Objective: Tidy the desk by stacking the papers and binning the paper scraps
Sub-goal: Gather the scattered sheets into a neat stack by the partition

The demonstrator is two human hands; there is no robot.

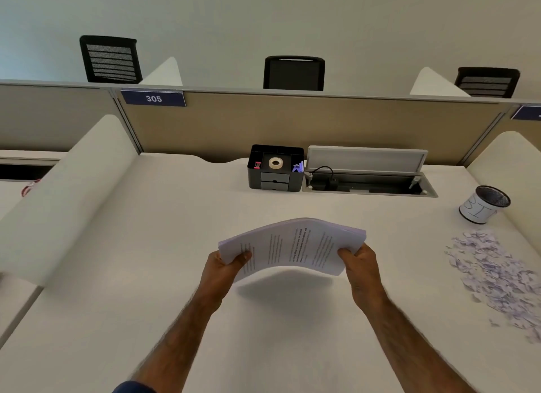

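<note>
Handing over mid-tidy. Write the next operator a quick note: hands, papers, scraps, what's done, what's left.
Left hand and right hand each grip one end of the printed white paper stack, held bowed above the white desk.
Torn white paper scraps lie loose at the desk's right side, near the black mesh cup with a white label.
Done: papers gathered. Left: set the stack down, bin the scraps.

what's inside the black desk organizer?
White tape roll, a pink-labelled item and purple bits sit in the organizer top. Both drawers are closed, contents hidden.
</note>
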